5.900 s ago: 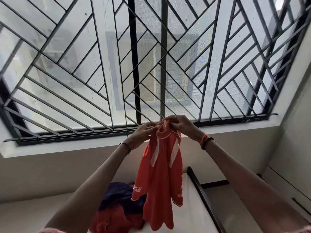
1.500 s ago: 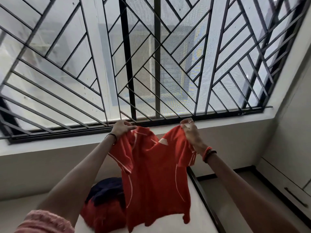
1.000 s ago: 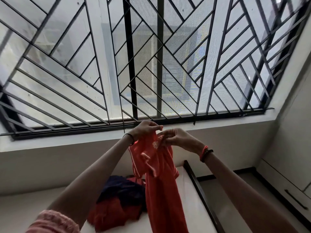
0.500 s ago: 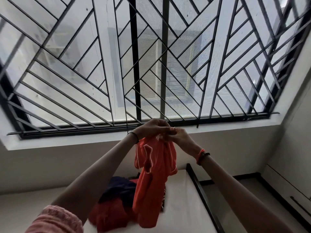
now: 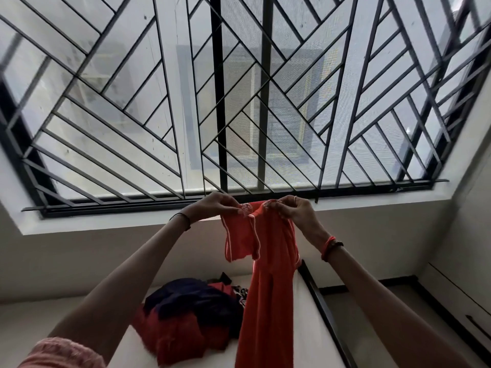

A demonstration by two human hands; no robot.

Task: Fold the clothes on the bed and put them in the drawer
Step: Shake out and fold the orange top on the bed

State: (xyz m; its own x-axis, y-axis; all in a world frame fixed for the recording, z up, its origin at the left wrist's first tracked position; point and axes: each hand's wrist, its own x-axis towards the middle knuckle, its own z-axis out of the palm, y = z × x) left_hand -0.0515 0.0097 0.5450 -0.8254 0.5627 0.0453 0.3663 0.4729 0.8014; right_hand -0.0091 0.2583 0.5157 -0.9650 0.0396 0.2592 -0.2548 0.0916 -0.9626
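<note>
Evidently the fold of one garment is in hand: a red jersey (image 5: 268,261) with white piping is held up in front of the window grille (image 5: 239,102), doubled lengthwise, so that it hangs as a narrow strip from the centre of the view down towards 6 o'clock, over the bed (image 5: 303,328). The left hand (image 5: 212,207) pinches its top edge with thumb and fingertips clamped on the cloth, and the right hand (image 5: 295,211), just beside it at 3 o'clock of it, pinches the same edge likewise; a short sleeve dangles below the left hand. Next, I judge, the strip wants lowering onto the mattress and folding across its length, keeping both pinches level so the layers do not slip. A heap of unfolded clothes (image 5: 191,314), dark blue over red, lies on the bed at 7 o'clock, so most of the task remains. White cursive lettering shows on the cloth between the two hands (too creased and small to read surely). A low cabinet front with a dark handle (image 5: 475,322) sits at 4 o'clock; whether it is the drawer I cannot tell
</note>
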